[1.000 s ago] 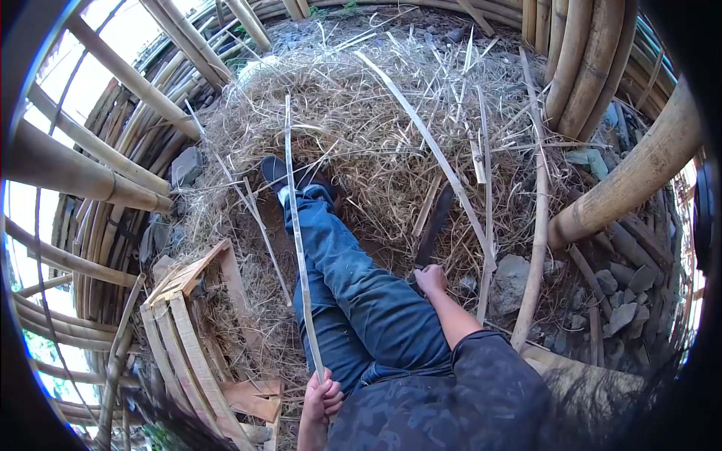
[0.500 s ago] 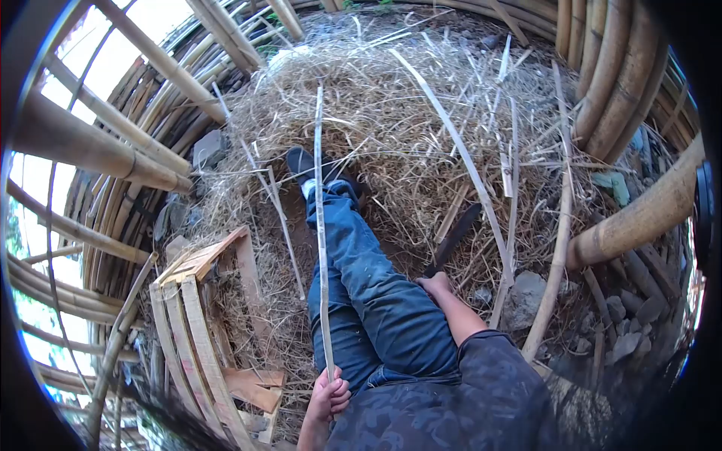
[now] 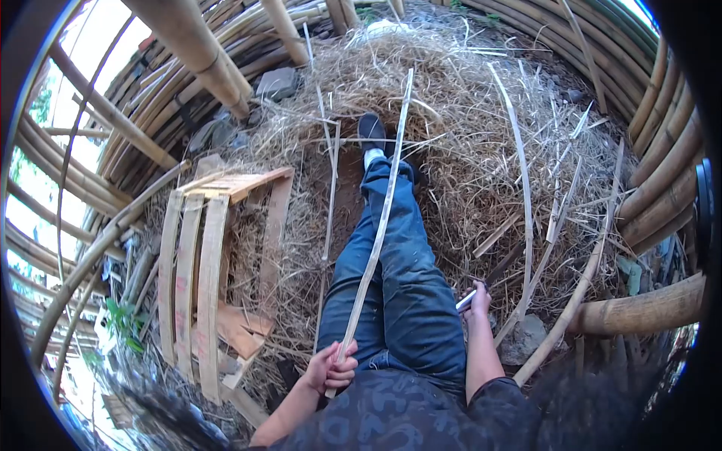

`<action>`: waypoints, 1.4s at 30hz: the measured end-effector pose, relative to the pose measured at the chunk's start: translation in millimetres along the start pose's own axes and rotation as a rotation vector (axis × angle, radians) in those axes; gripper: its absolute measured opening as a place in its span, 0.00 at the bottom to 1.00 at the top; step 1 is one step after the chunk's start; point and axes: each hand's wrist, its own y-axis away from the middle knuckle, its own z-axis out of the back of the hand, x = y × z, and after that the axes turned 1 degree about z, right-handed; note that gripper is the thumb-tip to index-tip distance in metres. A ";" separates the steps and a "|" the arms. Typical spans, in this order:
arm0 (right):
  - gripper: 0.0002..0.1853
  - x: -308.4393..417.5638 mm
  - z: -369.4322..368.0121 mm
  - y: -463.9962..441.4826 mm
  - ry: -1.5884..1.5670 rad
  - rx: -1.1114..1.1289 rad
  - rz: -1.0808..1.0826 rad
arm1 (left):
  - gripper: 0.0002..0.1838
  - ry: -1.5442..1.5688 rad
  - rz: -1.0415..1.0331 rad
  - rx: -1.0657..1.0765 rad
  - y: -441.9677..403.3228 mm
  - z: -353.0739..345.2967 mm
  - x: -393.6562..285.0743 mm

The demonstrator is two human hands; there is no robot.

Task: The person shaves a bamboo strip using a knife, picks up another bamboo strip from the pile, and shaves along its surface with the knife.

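Note:
A long pale bamboo strip [image 3: 382, 225] rises over my jeans from my left hand [image 3: 332, 367], whose fingers are wrapped round it near its lower end. Beside my right thigh, my right hand [image 3: 477, 299] is closed on a small white-edged object [image 3: 465, 301], perhaps a knife handle; hand and shadow partly hide it. A dark blade [image 3: 505, 264] lies or extends just above that hand over the straw, and I cannot tell whether the hand holds it too.
A wooden slatted crate [image 3: 209, 286] stands at the left. Straw-like shavings [image 3: 451, 83] cover the ground, with loose strips [image 3: 522, 173] on the right. Thick bamboo poles [image 3: 639, 304] flank both sides. A grey stone [image 3: 526, 338] is near my right arm.
The view has turned, so the scene sits differently. My left hand has slid the strip so that its end shows below the fist. My right hand has drawn back, and a white-edged object now shows in it.

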 end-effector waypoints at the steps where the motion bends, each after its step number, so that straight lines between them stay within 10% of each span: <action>1: 0.13 -2.8 9.5 -1.1 0.141 0.030 0.115 | 0.16 -0.007 0.017 -0.060 -1.0 -5.6 -1.3; 4: 0.19 14.3 30.8 34.1 0.795 -0.074 0.586 | 0.16 -0.125 0.030 -0.198 -5.2 -13.1 -5.4; 13: 0.17 102.0 32.7 95.3 0.559 0.116 0.194 | 0.08 -0.355 -0.080 -0.494 -12.0 -33.3 2.5; 20: 0.23 197.7 54.8 163.9 1.719 0.079 0.554 | 0.11 -0.369 -0.020 -0.442 -12.8 -37.5 -2.2; 26: 0.24 242.8 14.3 286.8 1.687 0.195 0.393 | 0.12 -0.379 -0.037 -0.427 -7.3 -45.0 -2.9; 32: 0.26 236.6 -20.9 318.1 1.422 0.523 0.703 | 0.13 -0.371 -0.058 -0.422 -6.7 -38.4 0.2; 42: 0.25 75.3 -88.8 284.5 1.247 1.152 0.758 | 0.08 -0.368 -0.075 -0.551 -5.5 -34.5 8.1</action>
